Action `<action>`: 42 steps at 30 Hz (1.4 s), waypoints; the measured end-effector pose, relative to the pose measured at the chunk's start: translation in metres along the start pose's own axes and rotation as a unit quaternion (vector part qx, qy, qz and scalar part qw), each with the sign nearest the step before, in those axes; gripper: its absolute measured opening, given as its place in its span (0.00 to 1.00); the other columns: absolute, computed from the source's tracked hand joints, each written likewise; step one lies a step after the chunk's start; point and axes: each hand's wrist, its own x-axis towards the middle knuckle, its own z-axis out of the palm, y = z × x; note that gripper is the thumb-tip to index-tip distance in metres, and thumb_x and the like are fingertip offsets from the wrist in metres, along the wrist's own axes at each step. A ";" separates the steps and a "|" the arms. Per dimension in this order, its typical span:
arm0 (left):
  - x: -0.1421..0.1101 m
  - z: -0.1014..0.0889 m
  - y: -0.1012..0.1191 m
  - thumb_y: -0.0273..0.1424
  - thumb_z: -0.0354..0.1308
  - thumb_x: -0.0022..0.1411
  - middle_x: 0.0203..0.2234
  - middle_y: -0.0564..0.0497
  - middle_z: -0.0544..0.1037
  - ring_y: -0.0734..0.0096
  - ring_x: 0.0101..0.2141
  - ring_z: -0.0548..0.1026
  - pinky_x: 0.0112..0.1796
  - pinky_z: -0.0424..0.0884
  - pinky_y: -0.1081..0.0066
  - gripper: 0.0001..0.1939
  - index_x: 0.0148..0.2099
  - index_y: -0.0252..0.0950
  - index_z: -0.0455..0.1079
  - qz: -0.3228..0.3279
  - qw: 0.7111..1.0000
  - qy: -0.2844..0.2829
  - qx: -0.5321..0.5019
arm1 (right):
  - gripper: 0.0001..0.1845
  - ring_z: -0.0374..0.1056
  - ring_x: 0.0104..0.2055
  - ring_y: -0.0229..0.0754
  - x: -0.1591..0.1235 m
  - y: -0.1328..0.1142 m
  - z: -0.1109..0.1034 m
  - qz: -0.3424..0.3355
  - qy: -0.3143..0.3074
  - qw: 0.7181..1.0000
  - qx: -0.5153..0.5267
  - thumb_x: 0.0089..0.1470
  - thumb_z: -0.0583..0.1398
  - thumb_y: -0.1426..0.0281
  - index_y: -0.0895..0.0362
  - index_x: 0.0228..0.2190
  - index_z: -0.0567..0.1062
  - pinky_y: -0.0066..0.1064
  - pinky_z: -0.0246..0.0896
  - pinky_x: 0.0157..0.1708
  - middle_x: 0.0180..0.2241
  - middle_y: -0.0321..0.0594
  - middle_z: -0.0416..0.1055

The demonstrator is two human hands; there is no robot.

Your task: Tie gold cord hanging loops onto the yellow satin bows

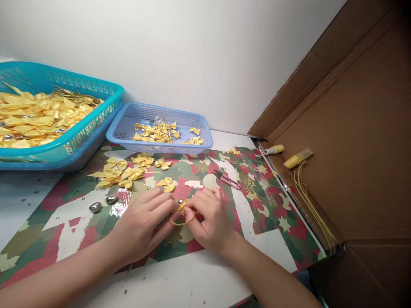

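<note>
A: Where is the bow [183, 205] recorded?
B: Between the two hands, over the sheet [297, 214] on the counter [160, 284]. It is pinched by the left hand [147, 223] and the right hand [207, 217]; both grips are closed on it.
A: Axis?
B: Mostly hidden by fingers; a slant from near-left to far-right is suggested. The loop [183, 223] is hung on the wearer's side of it.
A: Nearer hand?
B: Neither; contact is made by both. The snips [226, 179] are noted beyond the right hand, untouched, blades pointed away to the left.
A: Writing?
B: No brand, label or lettering could be read.
</note>
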 end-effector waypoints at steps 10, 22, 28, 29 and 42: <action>0.002 0.000 -0.002 0.26 0.46 0.69 0.21 0.55 0.66 0.69 0.27 0.62 0.28 0.57 0.70 0.14 0.29 0.39 0.60 -0.069 0.992 -0.037 -0.098 | 0.11 0.52 0.24 0.34 0.002 0.001 0.001 0.011 0.030 0.995 0.097 0.50 0.54 0.73 0.55 0.19 0.59 0.33 0.48 0.32 0.17 0.29 0.54; 0.007 -0.006 0.002 0.28 0.45 0.69 0.20 0.55 0.66 0.70 0.26 0.63 0.28 0.59 0.71 0.15 0.28 0.39 0.61 -0.097 0.987 -0.044 -0.120 | 0.10 0.54 0.23 0.35 0.004 0.006 0.000 0.036 0.023 0.991 0.130 0.50 0.53 0.72 0.54 0.19 0.60 0.34 0.50 0.31 0.18 0.30 0.58; 0.004 -0.005 0.004 0.32 0.43 0.71 0.21 0.56 0.66 0.71 0.25 0.64 0.26 0.60 0.72 0.18 0.27 0.38 0.59 -0.134 0.974 -0.073 -0.166 | 0.10 0.54 0.23 0.34 0.003 0.003 -0.003 0.051 -0.012 0.988 0.148 0.51 0.53 0.71 0.55 0.20 0.61 0.34 0.49 0.33 0.18 0.28 0.57; 0.004 -0.005 0.004 0.32 0.43 0.71 0.21 0.55 0.66 0.71 0.25 0.64 0.26 0.60 0.72 0.18 0.27 0.38 0.60 -0.133 0.974 -0.074 -0.168 | 0.10 0.54 0.23 0.34 0.003 0.002 -0.003 0.048 -0.012 0.988 0.146 0.51 0.53 0.71 0.55 0.20 0.62 0.34 0.49 0.33 0.18 0.28 0.57; -0.002 -0.003 0.008 0.28 0.45 0.70 0.25 0.52 0.69 0.66 0.29 0.60 0.32 0.57 0.66 0.12 0.33 0.38 0.65 -0.077 0.991 -0.039 -0.107 | 0.07 0.52 0.24 0.34 -0.001 0.002 0.001 -0.054 0.054 0.997 0.013 0.49 0.54 0.71 0.56 0.22 0.63 0.34 0.44 0.32 0.18 0.29 0.56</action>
